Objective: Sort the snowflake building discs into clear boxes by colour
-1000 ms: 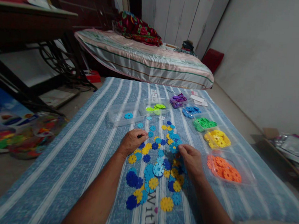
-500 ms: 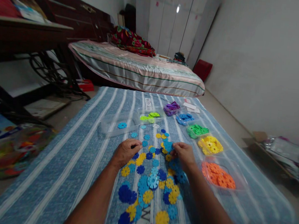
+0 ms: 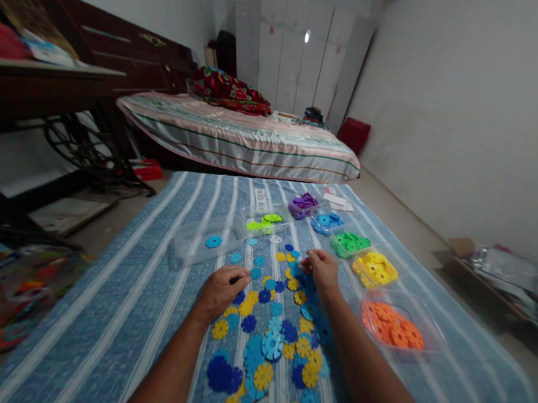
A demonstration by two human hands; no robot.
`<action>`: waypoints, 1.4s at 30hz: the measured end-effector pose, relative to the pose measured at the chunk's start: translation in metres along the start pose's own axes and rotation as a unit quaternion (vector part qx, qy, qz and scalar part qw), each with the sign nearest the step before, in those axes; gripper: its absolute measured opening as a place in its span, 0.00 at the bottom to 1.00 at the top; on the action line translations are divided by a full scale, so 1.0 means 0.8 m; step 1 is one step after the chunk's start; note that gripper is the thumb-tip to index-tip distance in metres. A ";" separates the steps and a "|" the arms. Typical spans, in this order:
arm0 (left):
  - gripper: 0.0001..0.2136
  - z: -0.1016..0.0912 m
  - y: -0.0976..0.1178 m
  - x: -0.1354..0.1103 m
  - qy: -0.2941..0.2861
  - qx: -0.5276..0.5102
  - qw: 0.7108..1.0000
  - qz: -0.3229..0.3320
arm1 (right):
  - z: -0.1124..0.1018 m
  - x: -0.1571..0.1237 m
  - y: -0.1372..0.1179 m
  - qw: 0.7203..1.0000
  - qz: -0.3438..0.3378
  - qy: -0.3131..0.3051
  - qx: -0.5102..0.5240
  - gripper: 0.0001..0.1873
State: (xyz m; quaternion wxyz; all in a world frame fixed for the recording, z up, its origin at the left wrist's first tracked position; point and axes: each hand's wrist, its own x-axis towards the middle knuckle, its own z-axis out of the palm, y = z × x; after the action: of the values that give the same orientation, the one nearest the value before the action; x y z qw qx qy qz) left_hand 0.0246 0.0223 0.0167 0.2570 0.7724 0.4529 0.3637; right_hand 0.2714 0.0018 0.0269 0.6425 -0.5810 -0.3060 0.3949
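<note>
Our left hand (image 3: 225, 287), fingertips pressed together, hovers near a light-blue disc (image 3: 256, 274). We cannot tell whether our right hand (image 3: 322, 270) pinches anything.

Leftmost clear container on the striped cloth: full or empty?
Nearly empty: the clear container holds one visible blue disc, covering only a small part of its floor.

blue cloth (image 3: 115, 313) striped white on my remote feed, navy discs (image 3: 219, 373), yellow discs (image 3: 263, 376) and light-blue discs (image 3: 272, 346) at six o'clock, orange pieces (image 3: 394, 326) at four, red floral bundle (image 3: 231, 93) at eleven
</note>
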 end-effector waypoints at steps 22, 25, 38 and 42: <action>0.09 0.001 0.000 0.000 0.005 0.004 1.000 -0.005 | -0.008 0.016 -0.016 0.990 -0.068 -0.060 -0.106 0.11; 0.09 0.001 0.001 -0.001 0.004 0.006 1.000 -0.009 | -0.002 0.055 -0.042 0.982 -0.102 -0.056 -0.147 0.12; 0.09 0.003 -0.004 0.001 0.020 0.014 1.000 -0.014 | -0.041 0.184 -0.105 0.813 -0.170 0.006 -0.557 0.12; 0.10 0.004 -0.002 0.004 0.023 0.019 0.999 -0.012 | -0.043 0.206 -0.094 0.767 -0.139 -0.031 -0.626 0.09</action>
State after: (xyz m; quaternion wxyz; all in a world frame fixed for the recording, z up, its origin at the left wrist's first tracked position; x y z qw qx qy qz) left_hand 0.0271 0.0260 0.0146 0.2359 0.7633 0.4747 0.3693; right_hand 0.3943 0.1256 0.0857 0.1747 -0.7926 -0.5828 0.0404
